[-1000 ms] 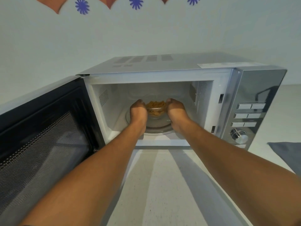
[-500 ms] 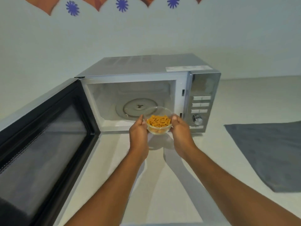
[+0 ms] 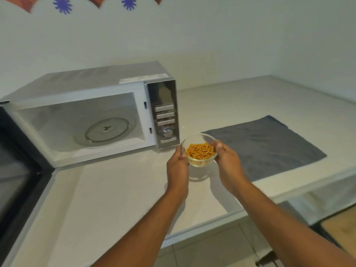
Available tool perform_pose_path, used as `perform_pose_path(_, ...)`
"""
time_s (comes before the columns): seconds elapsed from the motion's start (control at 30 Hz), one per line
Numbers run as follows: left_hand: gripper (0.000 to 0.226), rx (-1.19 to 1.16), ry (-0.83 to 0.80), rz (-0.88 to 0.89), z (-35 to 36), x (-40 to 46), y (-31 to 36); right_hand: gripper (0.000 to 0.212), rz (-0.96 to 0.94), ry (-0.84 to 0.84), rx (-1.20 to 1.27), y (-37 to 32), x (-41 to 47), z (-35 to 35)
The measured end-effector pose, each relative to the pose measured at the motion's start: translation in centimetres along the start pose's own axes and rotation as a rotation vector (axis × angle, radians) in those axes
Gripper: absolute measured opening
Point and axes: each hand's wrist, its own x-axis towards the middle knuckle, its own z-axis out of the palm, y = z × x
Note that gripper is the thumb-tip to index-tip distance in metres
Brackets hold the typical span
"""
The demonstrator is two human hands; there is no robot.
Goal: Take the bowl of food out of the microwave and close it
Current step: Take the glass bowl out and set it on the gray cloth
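You face a pale, plain wall (image 3: 192, 35) under soft, even light. Along its top edge hangs a row of orange-brown scalloped cutouts (image 3: 27, 2) with purple flower shapes (image 3: 62, 5) between them. A second wall (image 3: 317, 45) meets it in a corner at your right. Below runs an off-white countertop (image 3: 115, 189), reaching back into that corner. A grey cloth mat (image 3: 265, 147) lies flat on the counter's right part. Beyond the counter's near edge you see pale floor tiles (image 3: 202, 253).
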Motion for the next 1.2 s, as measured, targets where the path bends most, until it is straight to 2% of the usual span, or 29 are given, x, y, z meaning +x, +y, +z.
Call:
perform_pose_path(0.2,0.040,0.110,-0.157,-0.003,6.9,1.2,-0.7,0.035,0.016,0.149,0.032,-1.5,2.9,-6.0)
perform_pose_path(0.57,0.032,0.366,-0.328,0.019,14.4,4.9,-1.0,0.040,0.049,0.266,-0.024,-2.1,9.2,-11.2)
perform_pose_path(0.83,0.035,0.438,-0.350,-0.013,16.7,9.1,-5.0,0.039,0.080,0.314,-0.062,-0.8,11.9,-12.7)
perform_pose_path(1.07,0.034,0.468,-0.364,-0.006,16.5,9.7,-5.8,0.042,0.076,0.315,-0.125,0.7,12.6,-12.8)
perform_pose_path(1.2,0.041,0.528,-0.369,-0.001,16.4,9.9,-5.9,0.042,0.076,0.303,-0.175,1.1,13.0,-13.1)
